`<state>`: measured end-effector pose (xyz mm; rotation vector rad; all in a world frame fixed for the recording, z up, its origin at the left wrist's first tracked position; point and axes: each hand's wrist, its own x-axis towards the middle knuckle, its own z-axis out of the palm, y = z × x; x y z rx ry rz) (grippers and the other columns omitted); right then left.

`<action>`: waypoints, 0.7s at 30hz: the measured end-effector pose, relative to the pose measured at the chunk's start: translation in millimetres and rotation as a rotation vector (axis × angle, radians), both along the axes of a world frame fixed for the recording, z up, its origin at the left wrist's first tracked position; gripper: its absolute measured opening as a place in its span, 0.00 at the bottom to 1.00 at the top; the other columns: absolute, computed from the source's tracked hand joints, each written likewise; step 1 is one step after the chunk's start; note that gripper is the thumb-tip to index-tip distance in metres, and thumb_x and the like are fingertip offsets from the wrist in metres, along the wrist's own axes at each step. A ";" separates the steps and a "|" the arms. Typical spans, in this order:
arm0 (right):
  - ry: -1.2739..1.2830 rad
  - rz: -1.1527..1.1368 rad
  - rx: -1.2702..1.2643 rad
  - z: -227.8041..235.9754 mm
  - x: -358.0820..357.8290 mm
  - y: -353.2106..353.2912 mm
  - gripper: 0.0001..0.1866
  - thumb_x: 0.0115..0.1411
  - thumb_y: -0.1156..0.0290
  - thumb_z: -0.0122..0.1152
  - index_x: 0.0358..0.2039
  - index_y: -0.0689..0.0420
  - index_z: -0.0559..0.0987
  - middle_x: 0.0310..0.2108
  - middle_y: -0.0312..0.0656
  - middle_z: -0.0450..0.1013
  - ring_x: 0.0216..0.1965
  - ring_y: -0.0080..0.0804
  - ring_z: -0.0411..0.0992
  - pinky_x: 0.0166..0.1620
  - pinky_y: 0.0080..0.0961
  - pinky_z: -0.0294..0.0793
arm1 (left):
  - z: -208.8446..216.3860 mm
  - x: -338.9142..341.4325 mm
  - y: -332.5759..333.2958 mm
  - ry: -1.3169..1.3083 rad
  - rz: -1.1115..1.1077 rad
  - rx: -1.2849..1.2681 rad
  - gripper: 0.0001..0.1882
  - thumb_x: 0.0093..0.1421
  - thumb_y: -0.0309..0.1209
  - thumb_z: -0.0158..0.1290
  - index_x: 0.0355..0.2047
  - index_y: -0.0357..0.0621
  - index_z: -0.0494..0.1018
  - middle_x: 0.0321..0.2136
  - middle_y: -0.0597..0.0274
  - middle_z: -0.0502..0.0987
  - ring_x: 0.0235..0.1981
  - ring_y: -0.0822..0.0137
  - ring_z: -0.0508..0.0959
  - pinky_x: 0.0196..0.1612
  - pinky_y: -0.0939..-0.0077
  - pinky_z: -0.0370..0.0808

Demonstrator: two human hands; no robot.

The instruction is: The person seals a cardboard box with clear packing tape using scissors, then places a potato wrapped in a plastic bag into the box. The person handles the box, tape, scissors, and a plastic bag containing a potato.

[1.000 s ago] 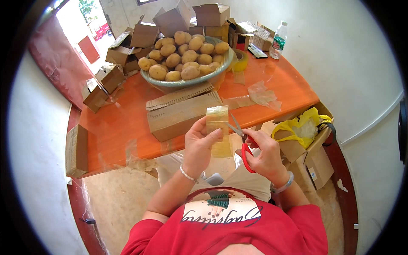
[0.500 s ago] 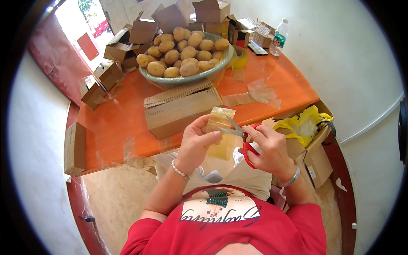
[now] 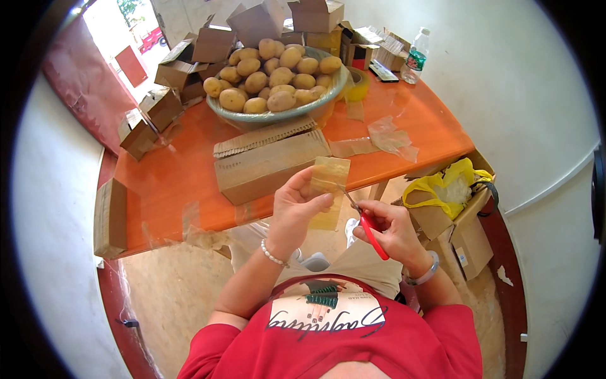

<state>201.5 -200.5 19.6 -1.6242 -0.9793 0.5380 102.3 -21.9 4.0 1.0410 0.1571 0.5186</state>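
Observation:
Between the thumb and fingers of my left hand [image 3: 298,205] hangs a strip of clear yellowish packing tape [image 3: 329,175], its lower part dangling past the thumb. My right hand [image 3: 396,230] grips red-handled scissors [image 3: 374,237]. The scissors' blades look closed, seen nearly edge-on, with their tips at the right edge of the tape. Just beyond my hands, a closed cardboard box [image 3: 274,165] lies on the orange table [image 3: 167,202], near its front edge.
Behind the box stands a wide bowl [image 3: 237,118] heaped with potatoes [image 3: 281,77]. A tape roll [image 3: 358,86], a phone [image 3: 383,71] and a plastic bottle [image 3: 415,57] stand right of it. Opened cartons [image 3: 213,45] crowd the back. A yellow bag [image 3: 449,189] sits in a carton at right.
The scissors have gone from spread blades across the tape to closed blades at its right edge. My right hand has turned and shifted slightly down. The left hand still holds the tape.

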 end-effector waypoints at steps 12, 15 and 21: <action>0.480 0.074 -0.042 8.2 -1.5 -1.3 0.21 0.57 0.73 0.58 0.51 0.64 0.71 0.27 0.34 0.72 0.24 0.15 0.68 0.26 0.11 0.69 | 3.3 2.5 -1.8 -0.013 -0.013 0.068 0.27 0.53 0.17 0.56 0.54 0.32 0.65 0.40 0.60 0.77 0.36 0.76 0.76 0.36 0.83 0.73; 0.478 0.099 0.018 5.4 2.5 -1.6 0.21 0.56 0.73 0.59 0.51 0.63 0.71 0.27 0.33 0.71 0.24 0.14 0.68 0.24 0.11 0.68 | 7.5 2.4 -1.6 0.004 -0.015 0.071 0.27 0.52 0.17 0.55 0.54 0.32 0.65 0.41 0.59 0.77 0.36 0.76 0.76 0.36 0.83 0.73; 0.536 0.119 -0.009 15.1 6.4 -4.3 0.22 0.55 0.72 0.61 0.51 0.63 0.71 0.27 0.32 0.71 0.25 0.14 0.69 0.25 0.10 0.68 | 5.8 0.8 3.4 0.033 -0.025 0.107 0.28 0.52 0.15 0.54 0.55 0.31 0.63 0.41 0.57 0.77 0.37 0.75 0.77 0.37 0.84 0.74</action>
